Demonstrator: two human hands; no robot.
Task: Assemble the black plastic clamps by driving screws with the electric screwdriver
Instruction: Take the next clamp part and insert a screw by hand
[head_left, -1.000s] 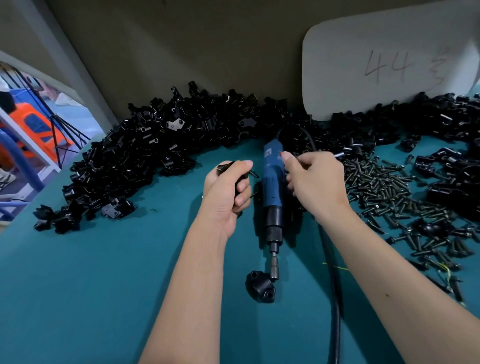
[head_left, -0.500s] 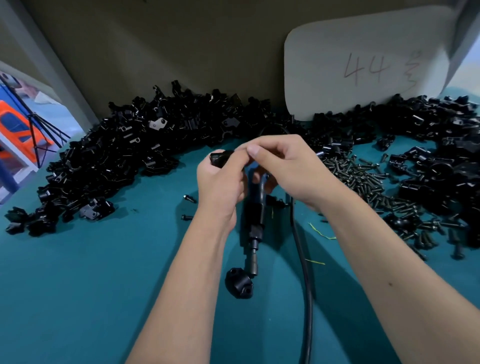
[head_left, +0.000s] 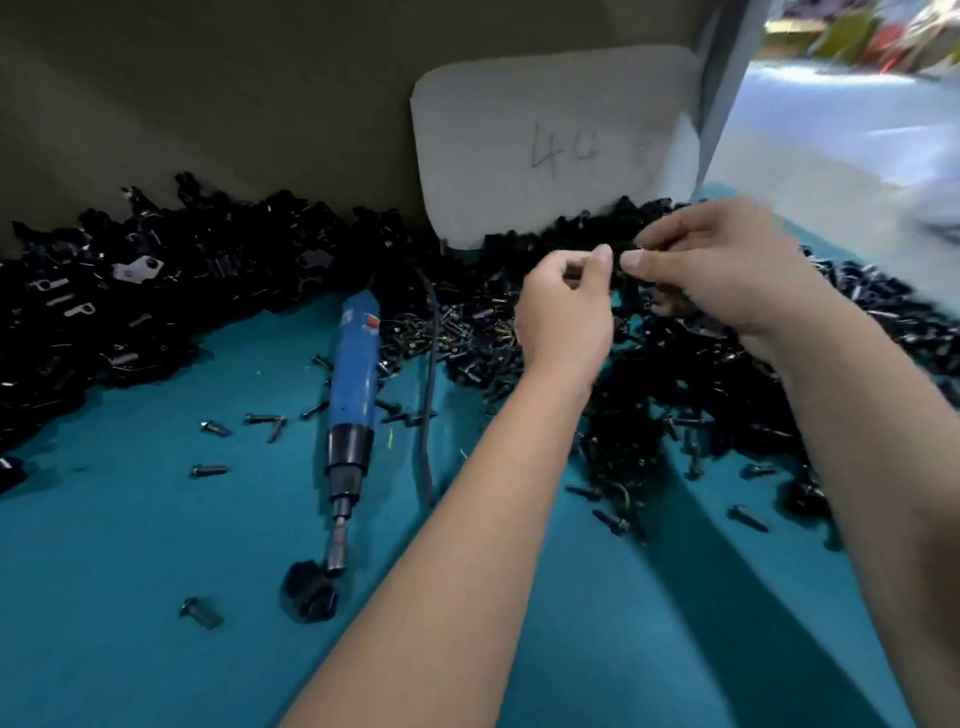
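The blue electric screwdriver (head_left: 355, 374) lies on the teal table, bit toward me, its tip beside one black clamp (head_left: 307, 590). Both hands are raised over the screw and clamp heap at the right. My left hand (head_left: 563, 312) has curled fingers pinching a small black clamp part (head_left: 574, 272), mostly hidden by the fingers. My right hand (head_left: 722, 265) pinches a small dark piece (head_left: 631, 248) between thumb and forefinger, close to the left thumb. Motion blur hides what that piece is.
A long heap of black clamp parts (head_left: 156, 291) runs along the back wall. Loose screws (head_left: 613, 452) are heaped below my hands, with a few screws (head_left: 210, 470) scattered at left. The tool's black cable (head_left: 428, 405) trails toward me. A white card (head_left: 550, 140) leans against the wall.
The view swung right. Both hands lifted off the screwdriver and moved right over the screw heap, still holding the small part between them. The screwdriver stays lying on the table.
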